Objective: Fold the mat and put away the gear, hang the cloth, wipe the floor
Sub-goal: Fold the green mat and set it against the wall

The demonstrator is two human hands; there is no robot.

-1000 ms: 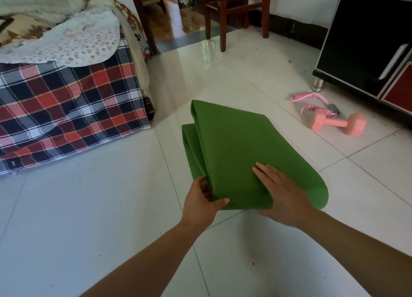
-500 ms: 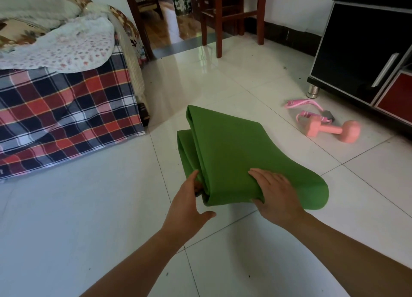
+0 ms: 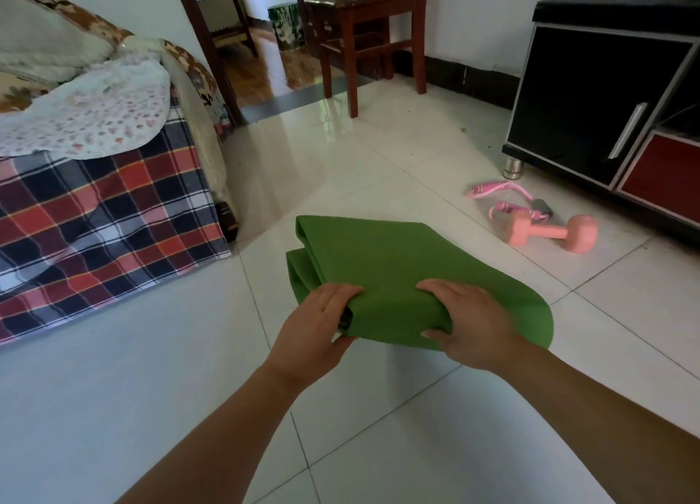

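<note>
The shiny white tiled floor (image 3: 113, 390) is smooth and hard. A soft red, blue and white checked blanket (image 3: 94, 215) hangs on the left. A glossy black cabinet (image 3: 591, 98) stands on the right. The soft green foam mat (image 3: 397, 268) lies folded in thick layers on the floor in the middle. The left hand (image 3: 318, 325) grips its near corner; half a second ago it was loose beside the mat. The right hand (image 3: 469, 322) holds the near edge, thumb underneath. A pink dumbbell (image 3: 549, 233) and a pink skipping rope (image 3: 507, 197) lie near the cabinet.
</note>
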